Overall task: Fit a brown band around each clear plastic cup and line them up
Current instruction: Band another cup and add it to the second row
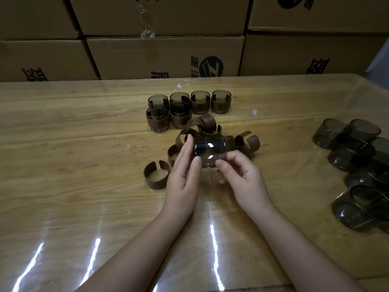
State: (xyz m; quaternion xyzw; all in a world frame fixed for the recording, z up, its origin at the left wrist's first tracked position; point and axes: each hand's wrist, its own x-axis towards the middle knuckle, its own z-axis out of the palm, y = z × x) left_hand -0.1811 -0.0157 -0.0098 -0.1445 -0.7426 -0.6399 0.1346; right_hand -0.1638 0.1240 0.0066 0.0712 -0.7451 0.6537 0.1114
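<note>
Two bare forearms and hands, entering from the lower edge of the frame.
Left hand point(182, 173) and right hand point(242, 175): short trimmed nails; forearms uncovered to the frame edge.

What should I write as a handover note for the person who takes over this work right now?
Left hand and right hand: both hold one bare cup on its side above the table, fingers at each end. No band on it yet.
Done: six banded cups stand at the far side, four in the back row, two in front.
Loose brown bands are piled just behind the hands; one open band lies apart, left of the left hand.
Unbanded cups lie heaped at the right edge.
Left: band the held cup, add it to the front row, then continue with the heap.
</note>
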